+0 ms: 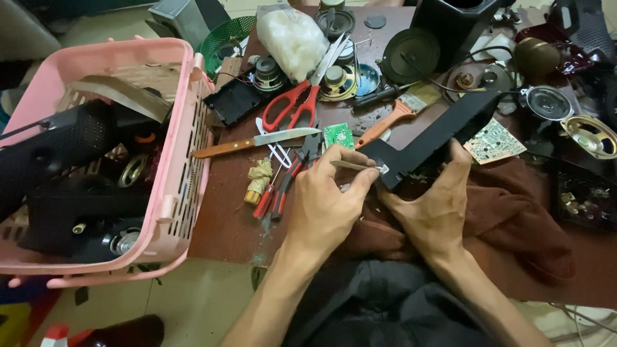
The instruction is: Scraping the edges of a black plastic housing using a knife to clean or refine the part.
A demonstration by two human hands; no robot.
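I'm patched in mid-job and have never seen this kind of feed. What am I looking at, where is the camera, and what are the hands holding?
There is no machine here: a person works with two bare hands, and the single picture comes from a camera worn on their head, looking down. The left hand holds a thin metal tool with its tip at the end of a long black casing, which the right hand steadies from below over a dark red cloth. On the brown table lie red-handled scissors, a knife, pliers, a paintbrush, small green circuit boards and several loose speakers. At the left stands a pink basket filled with black parts.
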